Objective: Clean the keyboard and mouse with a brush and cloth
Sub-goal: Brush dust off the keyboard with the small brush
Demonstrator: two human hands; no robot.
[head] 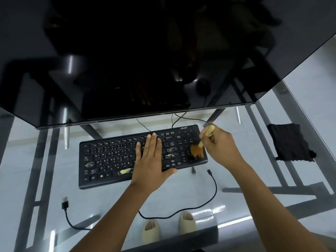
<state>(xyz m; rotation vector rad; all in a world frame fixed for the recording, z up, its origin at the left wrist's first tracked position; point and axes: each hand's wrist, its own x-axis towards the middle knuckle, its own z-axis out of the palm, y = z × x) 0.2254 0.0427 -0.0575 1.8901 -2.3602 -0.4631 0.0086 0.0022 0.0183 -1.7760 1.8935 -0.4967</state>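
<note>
A black keyboard (109, 160) lies on the glass desk (254, 175), in front of the monitor. My left hand (152, 157) rests flat on its middle, fingers spread over the keys and thumb at the front edge. My right hand (218, 142) grips a brush (197, 150) by its pale handle; the orange bristles press on the number pad at the keyboard's right end. A black cloth (289, 142) lies folded on the desk to the right. No mouse shows on the desk; only a dim reflection appears in the screen.
A large dark monitor (145, 60) overhangs the back of the desk. A black USB cable (214, 190) loops across the glass in front of the keyboard, its plug (65, 202) at the left. Feet in pale slippers show through the glass.
</note>
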